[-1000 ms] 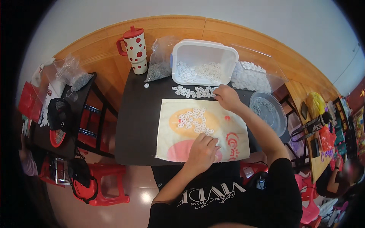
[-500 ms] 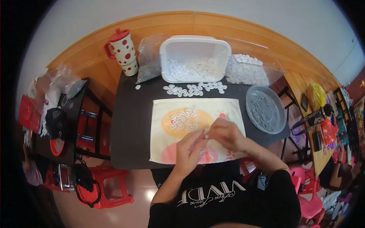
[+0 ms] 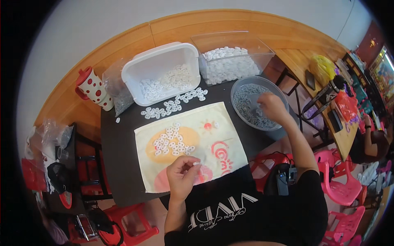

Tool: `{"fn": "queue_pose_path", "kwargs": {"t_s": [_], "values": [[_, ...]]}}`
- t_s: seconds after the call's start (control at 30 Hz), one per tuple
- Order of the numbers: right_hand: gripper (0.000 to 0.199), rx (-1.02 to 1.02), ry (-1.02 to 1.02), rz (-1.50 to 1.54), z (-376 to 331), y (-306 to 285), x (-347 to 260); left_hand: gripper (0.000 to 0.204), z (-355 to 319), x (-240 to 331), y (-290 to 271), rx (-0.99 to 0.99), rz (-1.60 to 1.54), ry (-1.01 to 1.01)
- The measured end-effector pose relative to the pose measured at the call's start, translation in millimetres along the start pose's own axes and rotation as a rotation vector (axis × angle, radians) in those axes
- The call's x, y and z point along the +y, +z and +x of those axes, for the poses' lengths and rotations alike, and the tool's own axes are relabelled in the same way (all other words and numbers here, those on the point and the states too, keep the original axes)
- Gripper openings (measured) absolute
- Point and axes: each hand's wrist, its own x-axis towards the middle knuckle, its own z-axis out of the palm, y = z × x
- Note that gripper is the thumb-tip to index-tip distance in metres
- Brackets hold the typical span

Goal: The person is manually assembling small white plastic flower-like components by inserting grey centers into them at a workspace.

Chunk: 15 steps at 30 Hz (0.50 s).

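Observation:
My left hand (image 3: 182,175) is above the near edge of a cream cloth (image 3: 199,112), thumb and forefinger pinching a small white oval piece (image 3: 196,163). My right hand (image 3: 274,107) reaches into a round clear plastic tub (image 3: 238,110) of small grey metal parts (image 3: 248,100). Its fingers are bent and drawn together at the parts; whatever they grip is too small to make out. Several white oval pieces with dark holes (image 3: 171,137) are spread over the cloth's orange print. A single white piece (image 3: 216,124) lies apart beside the red sun print.
Behind the cloth, a white bin (image 3: 128,78) holds more white pieces, with a loose row (image 3: 168,107) before it. A clear box (image 3: 232,65) of white pieces stands right of it. A bag of grey parts (image 3: 122,100) and a spotted tumbler (image 3: 95,90) stand left.
My view has turned to the right. My right hand has left my left hand and gone over to the round tub. A lone white piece now shows beside the sun print.

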Motion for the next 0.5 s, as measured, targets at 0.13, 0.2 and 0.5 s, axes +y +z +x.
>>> {"fn": "queue_pose_path", "kwargs": {"t_s": [0.13, 0.2, 0.5], "values": [[0.015, 0.016, 0.007, 0.005, 3, 8, 13, 0.018, 7, 2, 13, 0.09, 0.146, 0.17], [0.015, -0.015, -0.033, 0.006, 7, 11, 2, 0.018, 10, -1, 15, 0.141, 0.288, 0.324], [0.011, -0.137, -0.105, -0.441, 18, 26, -8, 0.017, -2, -5, 17, 0.167, 0.851, 0.461]]}}
